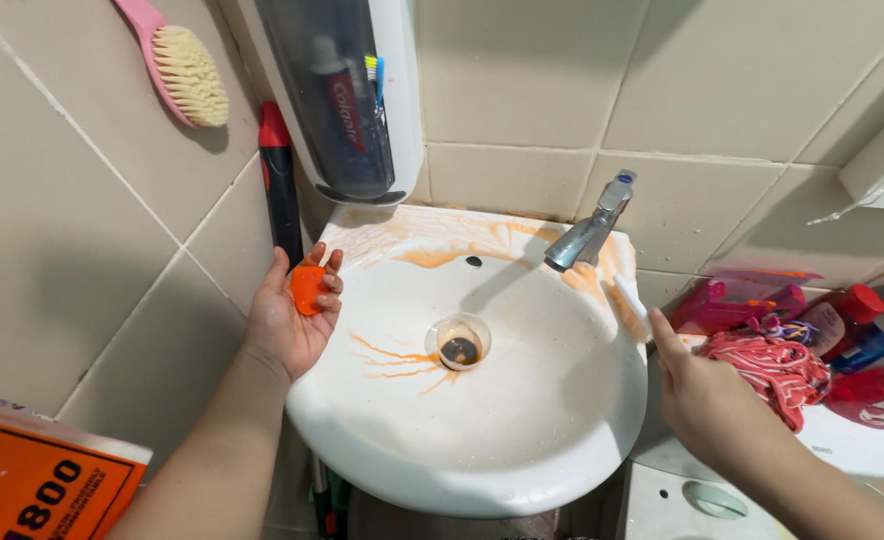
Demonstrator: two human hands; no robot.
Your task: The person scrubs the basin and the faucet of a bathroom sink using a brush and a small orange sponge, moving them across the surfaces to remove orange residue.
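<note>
Orange-stained white sink (522, 440), small orange lump (307, 288) in left hand (292, 315)

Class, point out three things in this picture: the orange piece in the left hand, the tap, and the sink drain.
Orange piece (308, 288), head view, middle of its face.
Tap (590, 232), head view, mid-spout.
Drain (459, 349), head view, dark centre of the hole.

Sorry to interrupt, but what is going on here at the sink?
A person stands at a white sink streaked with orange stains. Their left hand holds a small orange piece over the basin's edge; the right hand holds a white brush against the stained rim below the tap.
</note>
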